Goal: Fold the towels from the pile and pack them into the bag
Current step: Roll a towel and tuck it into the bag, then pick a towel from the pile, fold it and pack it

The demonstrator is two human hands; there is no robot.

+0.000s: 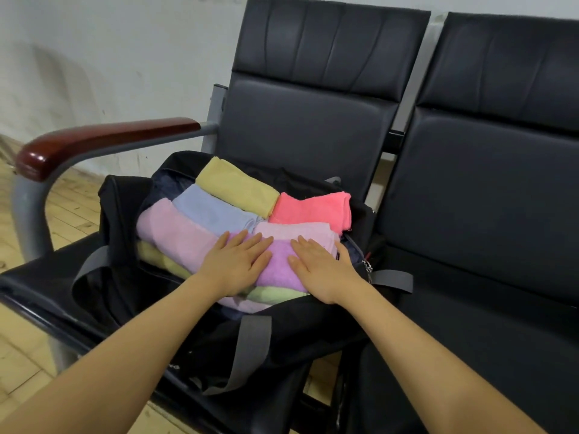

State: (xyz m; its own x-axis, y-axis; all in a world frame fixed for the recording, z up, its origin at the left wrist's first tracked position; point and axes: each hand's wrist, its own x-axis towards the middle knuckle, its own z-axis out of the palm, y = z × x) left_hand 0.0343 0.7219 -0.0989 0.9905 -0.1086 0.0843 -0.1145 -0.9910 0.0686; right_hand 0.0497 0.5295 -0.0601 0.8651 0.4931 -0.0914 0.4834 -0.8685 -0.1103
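Folded purple towel (277,264), at centre frame, lies on top of the stack inside the open black bag (125,214), which sits on the seat of the left chair (307,130). Both hands rest flat on it: left hand (233,264) on its left half, right hand (319,270) on its right half and over the bag's near-right edge. Neither grip is closed on anything; the fingers of each lie straight and slightly spread, palms down, pressing rather than holding.

Around the purple towel, the other folded towels fill the bag: pale pink (175,233) to the left, blue (213,211) and yellow (238,191) behind it toward the upper left, coral (313,208) at the upper right, a light pink one (297,231) just beyond the fingertips. Edges of a green towel (275,294) and more layers show beneath, at the near rim.

Step in hand, as judged: seating and flattening the top towel. To do it well, press evenly with both palms, smooth outward from the middle so the fold stays square, and tuck the right edge inside the zipper (365,264) line. The stack rises above the rim, so firm downward compression will likely be needed before closing. Grey straps (250,346) hang over the seat front; a second chair (488,183) stands at the right, a wooden armrest (94,142) at the left.
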